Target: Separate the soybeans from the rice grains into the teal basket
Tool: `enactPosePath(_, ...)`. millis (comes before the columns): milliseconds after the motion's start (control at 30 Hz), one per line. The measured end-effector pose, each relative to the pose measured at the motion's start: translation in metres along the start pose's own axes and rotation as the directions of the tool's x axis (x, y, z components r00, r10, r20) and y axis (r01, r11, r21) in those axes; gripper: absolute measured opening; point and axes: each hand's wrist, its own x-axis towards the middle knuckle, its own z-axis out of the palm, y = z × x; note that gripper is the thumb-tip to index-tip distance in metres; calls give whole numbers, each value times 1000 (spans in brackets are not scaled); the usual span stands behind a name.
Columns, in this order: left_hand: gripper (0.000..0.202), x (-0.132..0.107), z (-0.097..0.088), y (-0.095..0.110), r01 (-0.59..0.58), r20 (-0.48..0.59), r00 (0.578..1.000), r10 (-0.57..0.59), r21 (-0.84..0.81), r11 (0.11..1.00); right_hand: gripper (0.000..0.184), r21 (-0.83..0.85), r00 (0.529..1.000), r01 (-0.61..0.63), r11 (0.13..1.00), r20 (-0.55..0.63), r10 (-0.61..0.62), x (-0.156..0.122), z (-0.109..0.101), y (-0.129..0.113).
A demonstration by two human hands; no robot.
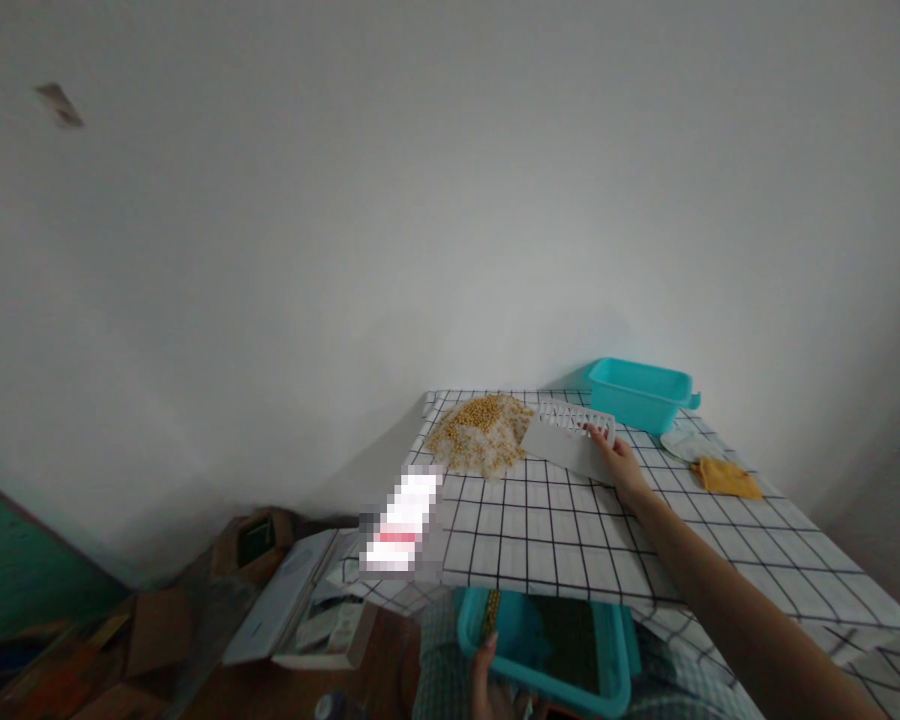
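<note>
My right hand (621, 468) grips the right end of a white plastic board with a row of slots (562, 440), held low over the table. The board's left edge reaches a heap of yellow beans mixed with whitish bits (484, 430). In front of me, below the table edge, is a turquoise tub (551, 683). My left hand (485, 668) is closed on its near left rim, with the thumb on top and the other fingers mostly hidden. Yellow beans (490, 612) show along the tub's left inner side. The tub's right part is dark inside.
On the checked tablecloth (510, 540) stands another turquoise tub (637, 395) at the back right. Beside it lie a pale round item (686, 445) and a yellow cloth (729, 478). A blurred-out item (403, 522) is at the table's left edge. Cardboard boxes (251, 545) sit on the floor.
</note>
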Motion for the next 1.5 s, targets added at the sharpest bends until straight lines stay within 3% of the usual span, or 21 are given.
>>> enactPosePath(433, 37, -2, 1, -2, -21, -18, 1000, 21, 4, 1000, 55, 83, 997, -79, 993, 22, 78, -3, -1, -3)
enactPosePath(733, 36, 0, 8, -6, 10, -8, 1000, -10, 2, 1000, 56, 152, 994, -46, 987, -86, 60, 5, -8, -4)
enactPosePath(833, 39, -1, 15, -8, -21, -19, 1000, 21, 33, 999, 55, 99, 983, -19, 995, -177, 36, 7, -15, -5)
enactPosePath(933, 42, 0, 18, -9, -35, -8, 999, 36, 14, 999, 53, 61, 986, -14, 998, -166, 24, 5, -22, -3)
enactPosePath(1233, 37, 6, 8, -3, 12, 144, 990, -10, -14, 1000, 59, -130, 997, 2, 992, -81, -13, -30, -28, -9)
enactPosePath(1367, 36, 3, 12, -4, -1, 96, 995, 3, -14, 1000, 52, -181, 999, -12, 983, -43, 4, -56, -28, -18)
enactPosePath(1500, 40, -1, 16, -5, -18, 116, 993, 20, -20, 1000, 46, -166, 1000, -13, 986, 11, 15, -84, -24, -25)
